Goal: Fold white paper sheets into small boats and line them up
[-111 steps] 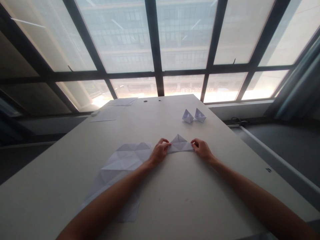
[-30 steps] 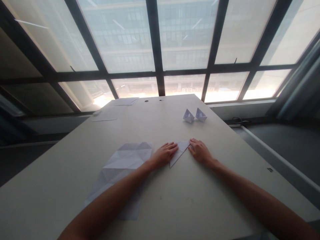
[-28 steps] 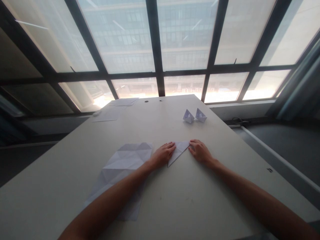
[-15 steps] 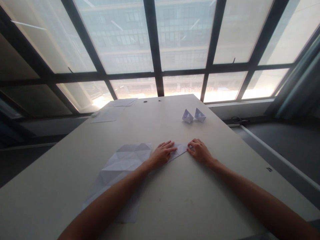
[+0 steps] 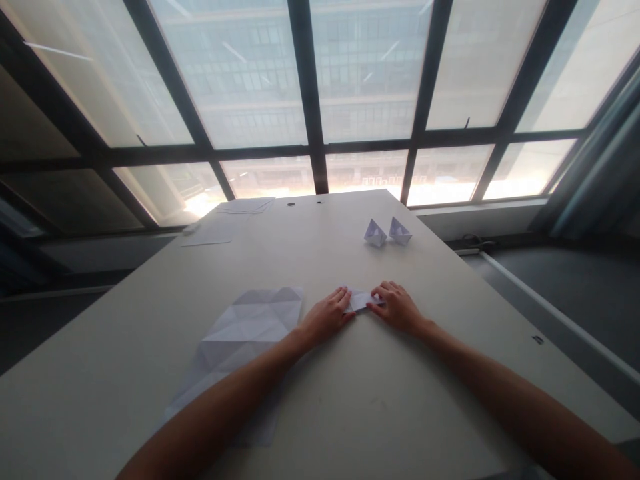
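Note:
A small folded sheet of white paper (image 5: 359, 301) lies on the table between my two hands. My left hand (image 5: 327, 316) grips its left end, fingers over the far side and thumb along the near edge. At the other end, my right hand (image 5: 397, 308) has its bent fingers and thumb closed on the paper, covering that tip. Beyond my hands stand two folded white paper boats (image 5: 375, 233), side by side. A large creased sheet of paper (image 5: 250, 328) is spread to the left, partly under my left forearm.
The white table (image 5: 420, 413) reaches to a large framed window. Flat white sheets (image 5: 207, 233) lie at its far left corner. A dark fitting (image 5: 537, 340) is set near the right edge, and a curtain (image 5: 583, 180) hangs at the right.
My left hand has gone from lying flat with fingers spread to gripping the paper's end. The strip of paper between my hands looks shorter and more level.

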Motion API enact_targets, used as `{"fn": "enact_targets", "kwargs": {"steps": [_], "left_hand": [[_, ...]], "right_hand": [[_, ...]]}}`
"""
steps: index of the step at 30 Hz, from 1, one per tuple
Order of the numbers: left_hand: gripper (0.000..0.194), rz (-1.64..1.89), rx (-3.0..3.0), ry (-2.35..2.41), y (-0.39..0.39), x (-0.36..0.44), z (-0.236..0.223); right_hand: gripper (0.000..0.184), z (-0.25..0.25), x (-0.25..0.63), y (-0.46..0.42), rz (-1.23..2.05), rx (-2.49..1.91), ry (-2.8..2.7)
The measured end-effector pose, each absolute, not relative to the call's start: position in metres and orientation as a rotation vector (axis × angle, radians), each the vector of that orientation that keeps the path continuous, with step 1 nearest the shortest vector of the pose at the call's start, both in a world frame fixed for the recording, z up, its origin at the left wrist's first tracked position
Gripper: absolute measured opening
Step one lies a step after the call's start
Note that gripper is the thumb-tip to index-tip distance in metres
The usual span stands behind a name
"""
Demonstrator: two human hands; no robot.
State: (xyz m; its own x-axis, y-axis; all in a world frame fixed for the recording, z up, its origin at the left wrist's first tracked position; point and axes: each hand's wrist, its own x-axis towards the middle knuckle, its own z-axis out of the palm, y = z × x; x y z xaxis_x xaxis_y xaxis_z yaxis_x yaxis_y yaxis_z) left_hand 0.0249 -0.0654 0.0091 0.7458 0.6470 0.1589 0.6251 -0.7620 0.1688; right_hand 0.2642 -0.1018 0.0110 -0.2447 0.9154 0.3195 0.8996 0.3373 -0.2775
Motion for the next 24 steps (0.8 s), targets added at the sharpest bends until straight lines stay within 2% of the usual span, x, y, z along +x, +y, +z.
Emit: {"fn": "enact_targets", "kwargs": {"steps": [5,9,18,24], "left_hand": [[0.057,0.360,2.773,1.029,-0.060,0.023,0.004],[0.058,0.416,2.685,0.993,-0.053,0.023,-0.001],[0.048,0.446,2.717,1.000,-0.056,0.027,0.003],[0.054,0.510,2.710,1.112,-0.062,0.029,0.004]], "right_hand": [[0.032,0.010,0.263,-0.102,0.060,-1.547,-2.207],[0.027,0.009,0.262,-0.100,0.098,-1.595,-2.168],[0.018,0.005,0.262,-0.098,0.136,-1.597,-2.062],[0.017,0.001,0.262,-0.094,0.217,-1.497,-2.011]]}}
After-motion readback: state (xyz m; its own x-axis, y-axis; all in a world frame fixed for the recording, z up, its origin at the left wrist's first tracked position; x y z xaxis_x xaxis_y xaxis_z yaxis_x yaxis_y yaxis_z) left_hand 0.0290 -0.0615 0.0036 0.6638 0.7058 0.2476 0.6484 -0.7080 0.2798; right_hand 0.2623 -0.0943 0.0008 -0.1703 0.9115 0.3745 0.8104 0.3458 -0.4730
